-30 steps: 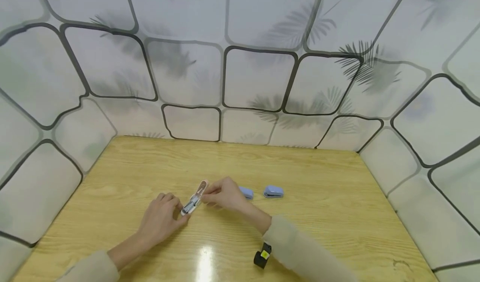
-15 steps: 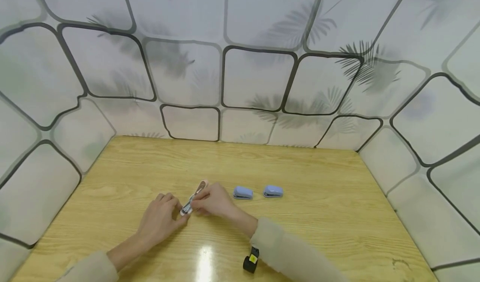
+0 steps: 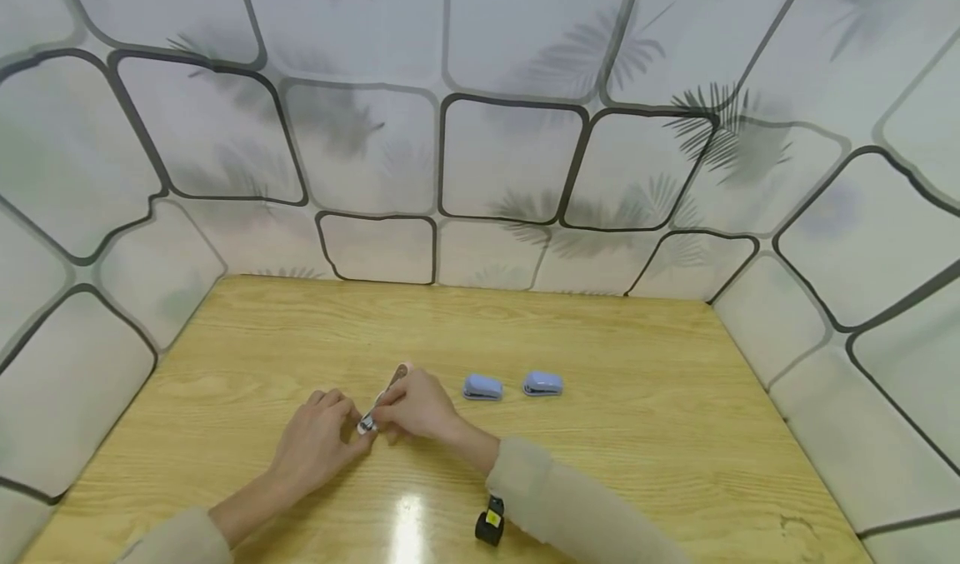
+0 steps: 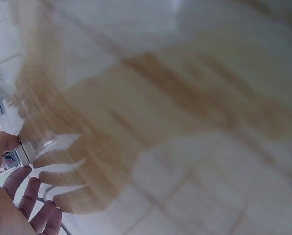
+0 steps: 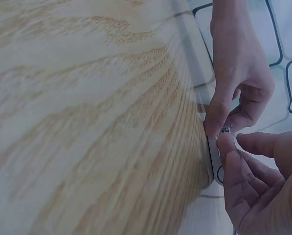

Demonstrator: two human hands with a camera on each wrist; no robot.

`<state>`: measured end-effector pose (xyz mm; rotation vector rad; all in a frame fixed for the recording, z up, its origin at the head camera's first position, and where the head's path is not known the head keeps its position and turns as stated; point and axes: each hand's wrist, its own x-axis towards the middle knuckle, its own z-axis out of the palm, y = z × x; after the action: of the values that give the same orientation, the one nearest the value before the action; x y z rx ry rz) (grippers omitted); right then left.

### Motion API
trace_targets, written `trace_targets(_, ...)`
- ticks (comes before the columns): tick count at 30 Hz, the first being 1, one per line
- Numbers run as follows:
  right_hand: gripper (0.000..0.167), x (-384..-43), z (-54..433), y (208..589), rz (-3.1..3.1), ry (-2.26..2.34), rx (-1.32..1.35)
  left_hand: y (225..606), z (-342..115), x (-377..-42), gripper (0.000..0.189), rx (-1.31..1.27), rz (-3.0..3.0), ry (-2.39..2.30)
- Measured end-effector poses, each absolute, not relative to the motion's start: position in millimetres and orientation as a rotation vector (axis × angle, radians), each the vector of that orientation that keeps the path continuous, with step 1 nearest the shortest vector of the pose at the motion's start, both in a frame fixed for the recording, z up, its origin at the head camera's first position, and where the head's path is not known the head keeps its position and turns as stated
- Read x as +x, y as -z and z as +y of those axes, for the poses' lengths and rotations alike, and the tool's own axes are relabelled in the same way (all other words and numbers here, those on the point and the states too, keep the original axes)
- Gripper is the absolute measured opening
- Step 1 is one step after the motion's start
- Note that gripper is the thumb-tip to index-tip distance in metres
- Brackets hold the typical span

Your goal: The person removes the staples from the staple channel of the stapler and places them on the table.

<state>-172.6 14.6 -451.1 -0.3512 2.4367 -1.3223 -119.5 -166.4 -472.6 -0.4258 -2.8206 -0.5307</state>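
A small white stapler [image 3: 366, 423], opened out long with metal parts inside, lies slantwise on the table. My left hand [image 3: 315, 435] pinches its near end between thumb and fingers; in the left wrist view, the stapler's white end [image 4: 26, 152] shows at those fingertips. From the other side my right hand [image 3: 420, 406] reaches over the stapler's middle, its thumb and fingertips at the metal part. Most of that middle is hidden behind the right fingers. In the right wrist view, the two hands meet closely around a bit of metal [image 5: 226, 129].
Two blue mini staplers, a nearer one [image 3: 482, 387] and a farther one [image 3: 543, 383], rest to the right of my right hand. The wooden table [image 3: 645, 431] is enclosed by patterned cloth walls [image 3: 382, 247]. A black camera [image 3: 490, 524] hangs at the right wrist.
My right hand has moved left and slightly down along the white stapler, uncovering the nearer blue mini stapler. My left hand keeps its hold at the near end.
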Motion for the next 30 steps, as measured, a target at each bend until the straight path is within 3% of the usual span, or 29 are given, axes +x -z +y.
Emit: trace_targets(30,0.008,-165.5,16.7,449.2,2.314,1.467,-0.306,473.0,-167.1,-119.7,0.024,-0.422,-2.828,0.530)
